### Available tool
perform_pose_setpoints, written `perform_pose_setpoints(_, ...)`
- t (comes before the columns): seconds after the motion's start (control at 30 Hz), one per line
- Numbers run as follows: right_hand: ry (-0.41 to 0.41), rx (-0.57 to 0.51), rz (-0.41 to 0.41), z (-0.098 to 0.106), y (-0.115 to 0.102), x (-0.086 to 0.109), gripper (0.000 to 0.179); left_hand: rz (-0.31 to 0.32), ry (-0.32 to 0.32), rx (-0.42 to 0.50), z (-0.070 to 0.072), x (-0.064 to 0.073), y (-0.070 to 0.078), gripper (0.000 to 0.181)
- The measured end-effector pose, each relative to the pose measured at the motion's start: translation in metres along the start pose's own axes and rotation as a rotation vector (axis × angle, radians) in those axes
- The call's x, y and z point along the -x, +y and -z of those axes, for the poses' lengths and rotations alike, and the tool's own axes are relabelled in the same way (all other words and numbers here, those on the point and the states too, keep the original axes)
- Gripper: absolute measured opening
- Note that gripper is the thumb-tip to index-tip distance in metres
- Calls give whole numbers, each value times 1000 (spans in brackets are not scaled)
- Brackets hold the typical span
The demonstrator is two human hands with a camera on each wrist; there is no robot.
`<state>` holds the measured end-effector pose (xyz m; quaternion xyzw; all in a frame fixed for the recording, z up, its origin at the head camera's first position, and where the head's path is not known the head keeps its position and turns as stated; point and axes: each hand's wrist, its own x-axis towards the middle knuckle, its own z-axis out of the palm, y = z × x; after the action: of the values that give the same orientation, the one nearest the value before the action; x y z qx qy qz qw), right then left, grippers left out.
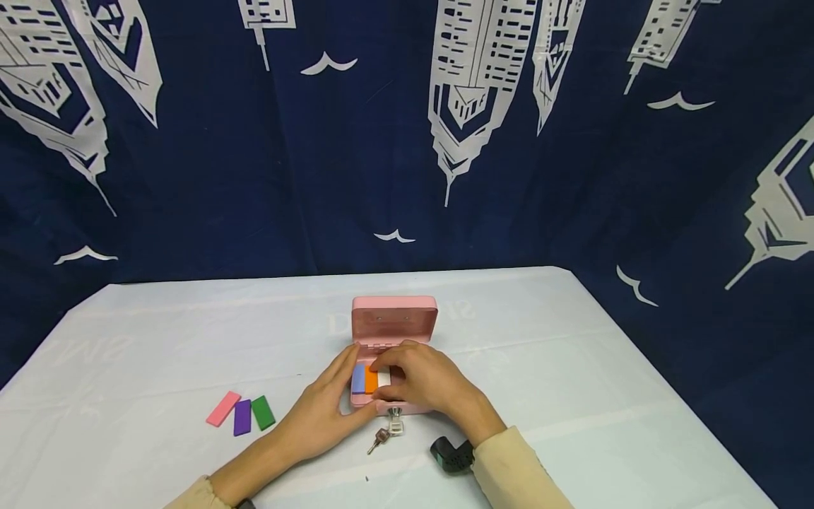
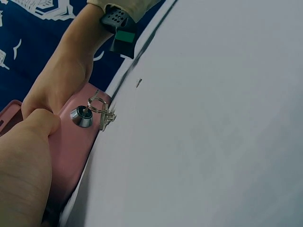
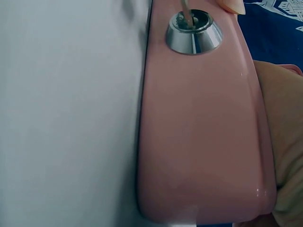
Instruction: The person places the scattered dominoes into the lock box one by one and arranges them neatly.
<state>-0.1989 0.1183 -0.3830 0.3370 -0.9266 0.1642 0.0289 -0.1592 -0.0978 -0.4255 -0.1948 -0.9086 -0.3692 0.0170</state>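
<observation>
A pink cash box stands on the table with its lid raised. Inside lie a light blue block, an orange block and a white block, side by side. My left hand holds the box's left side, thumb at the front edge and fingers stretched toward the hinge. Reaching in from the right, my right hand pinches the white block between thumb and forefinger at its two ends. That hand hides the right part of the box's inside. A key sits in the front lock.
Left of the box, a pink block, a purple block and a green block lie on the white tablecloth. Keys hang on a ring at the lock. A dark blue printed curtain stands behind the table.
</observation>
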Motion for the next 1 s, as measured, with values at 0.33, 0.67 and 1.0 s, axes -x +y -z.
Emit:
perform_pose_setpoints(0.33,17,-9,-7,-1,1,1,38,-9,13,-2,-1,0,1,107)
perform_pose_setpoints(0.67,111,2,36,-3,5,4,39,-20,10,-6,-1,1,0,106)
perform_pose_setpoints(1.0,376,7,26,-13,16,6,34,-39,15,-16,-2,0,-1,105)
